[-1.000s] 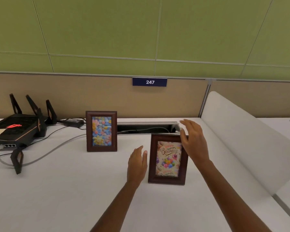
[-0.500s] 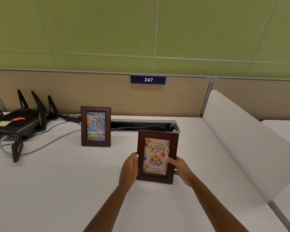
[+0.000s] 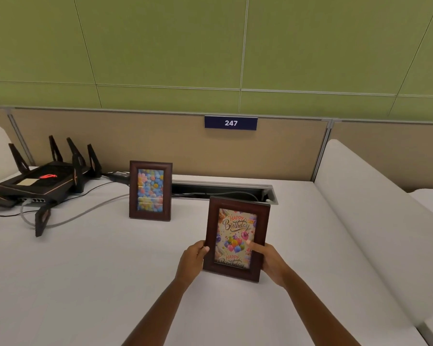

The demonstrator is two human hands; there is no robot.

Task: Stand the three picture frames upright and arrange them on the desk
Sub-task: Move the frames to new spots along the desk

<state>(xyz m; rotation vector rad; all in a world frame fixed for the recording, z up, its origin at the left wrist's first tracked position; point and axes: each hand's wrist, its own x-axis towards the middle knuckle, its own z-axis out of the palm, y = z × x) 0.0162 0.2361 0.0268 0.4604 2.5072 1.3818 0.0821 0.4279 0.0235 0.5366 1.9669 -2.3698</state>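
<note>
Two dark wooden picture frames are in view on the white desk (image 3: 98, 270). The flower frame (image 3: 150, 191) stands upright near the back, left of centre. The birthday frame (image 3: 236, 237) is upright and slightly tilted, nearer to me at centre right. My left hand (image 3: 191, 262) grips its lower left edge. My right hand (image 3: 270, 263) holds its lower right edge, with a finger across the glass. I see no third frame.
A black router (image 3: 40, 183) with several antennas sits at the back left, with cables (image 3: 85, 213) trailing across the desk. An open cable slot (image 3: 223, 191) runs along the back. A white curved divider (image 3: 375, 221) bounds the desk on the right.
My hands went from hovering beside and above the birthday frame to gripping its lower edges. The frame now sits a little nearer to me.
</note>
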